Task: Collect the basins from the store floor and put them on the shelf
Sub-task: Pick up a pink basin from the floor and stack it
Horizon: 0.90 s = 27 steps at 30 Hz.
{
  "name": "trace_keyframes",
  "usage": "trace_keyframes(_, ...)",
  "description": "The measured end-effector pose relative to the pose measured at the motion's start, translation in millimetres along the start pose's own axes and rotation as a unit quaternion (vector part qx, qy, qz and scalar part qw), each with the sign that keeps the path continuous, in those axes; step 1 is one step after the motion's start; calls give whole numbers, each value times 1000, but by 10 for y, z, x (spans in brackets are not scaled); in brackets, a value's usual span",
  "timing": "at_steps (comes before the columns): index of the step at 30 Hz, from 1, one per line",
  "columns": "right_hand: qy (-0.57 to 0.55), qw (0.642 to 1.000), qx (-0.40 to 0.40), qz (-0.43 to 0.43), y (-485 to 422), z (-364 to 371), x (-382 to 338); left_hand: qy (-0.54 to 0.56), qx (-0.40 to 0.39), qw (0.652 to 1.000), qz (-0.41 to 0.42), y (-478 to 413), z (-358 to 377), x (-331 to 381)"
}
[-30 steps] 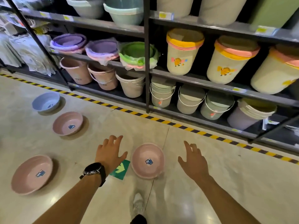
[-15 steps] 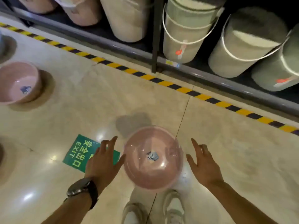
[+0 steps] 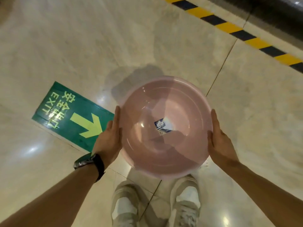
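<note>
A round pink basin (image 3: 165, 112) with a blue and white label on its bottom sits just in front of my feet, seen from straight above. My left hand (image 3: 109, 136), with a black watch on the wrist, presses flat against the basin's left rim. My right hand (image 3: 219, 141) presses against its right rim. Both palms touch the rim, so the basin is clamped between them. I cannot tell whether it still rests on the floor. The other basins and the shelf's contents are out of view.
A green EXIT floor sticker (image 3: 72, 117) with a yellow arrow lies left of the basin. Yellow and black hazard tape (image 3: 237, 30) runs diagonally across the top right, along the dark base of the shelf (image 3: 278, 15). My two pale shoes (image 3: 188, 203) stand below the basin.
I have bent closer to the floor, so the shelves and other basins left the view. Both hands closed in from beside the pink basin onto its rim.
</note>
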State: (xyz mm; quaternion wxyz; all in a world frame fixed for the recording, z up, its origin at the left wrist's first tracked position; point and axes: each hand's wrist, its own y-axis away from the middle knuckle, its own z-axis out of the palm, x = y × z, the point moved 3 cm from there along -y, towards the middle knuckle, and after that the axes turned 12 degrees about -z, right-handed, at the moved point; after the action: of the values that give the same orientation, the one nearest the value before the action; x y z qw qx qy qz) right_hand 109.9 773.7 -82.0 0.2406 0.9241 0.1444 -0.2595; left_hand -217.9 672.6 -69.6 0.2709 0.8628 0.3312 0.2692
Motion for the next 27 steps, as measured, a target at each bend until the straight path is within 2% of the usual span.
trace_keyframes(3, -33, 998, 50, -4, -40, -71, -76, 57, 41, 997, 15, 52, -19, 57)
trace_keyframes(6, -63, 991, 118, 0, -59, -304, -272, 142, 80, 987, -3, 127, -174, 132)
trace_keyframes(10, -82, 982, 167, -14, 43, -889, -769, 256, 120, 959, -33, 464, -723, 269)
trace_keyframes(13, -110, 976, 188, -29, 144, -1427, -1397, 369, 171, 912, -47, 814, -1439, 432)
trace_keyframes(16, -137, 969, 200, -47, 267, -2018, -2165, 437, 214, 872, -49, 1304, -2275, 532)
trace_keyframes(22, -172, 960, 191, -108, 703, -3136, -3748, 467, 294, 833, -36, 2639, -3875, 476)
trace_keyframes(27, -180, 957, 141, -178, 1189, -3596, -5021, 485, 357, 795, -76, 3804, -4778, 39)
